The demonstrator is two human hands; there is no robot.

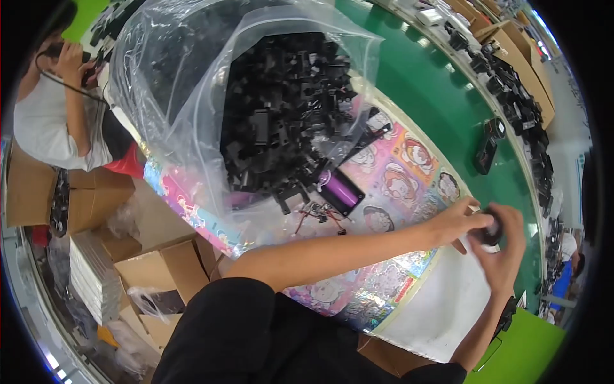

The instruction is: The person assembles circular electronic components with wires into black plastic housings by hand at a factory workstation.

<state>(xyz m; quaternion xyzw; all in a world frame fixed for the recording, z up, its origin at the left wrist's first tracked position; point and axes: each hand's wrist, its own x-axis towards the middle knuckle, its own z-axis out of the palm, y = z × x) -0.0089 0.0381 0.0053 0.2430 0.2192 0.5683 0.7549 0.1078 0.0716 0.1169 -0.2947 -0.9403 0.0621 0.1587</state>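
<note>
A small black rounded object [490, 228], blurred, is held between my two hands at the right side of the table; its exact kind cannot be made out. My left hand [455, 224] reaches across from the left, its fingertips pinching the object's near side. Around its right side curl the fingers and thumb of my right hand [505, 246]. Away to the left, a purple cylindrical cell in a black housing [342, 192] lies on the table. Beside it are small circuit boards with red wires [320, 213].
A clear plastic bag [185, 109] spills a heap of black plastic parts [281, 115] over the patterned table cover [390, 173]. On the green conveyor [435, 89] lies a black device [489, 146]. Cardboard boxes [166, 272] stand at lower left; another person [57, 115] works at upper left.
</note>
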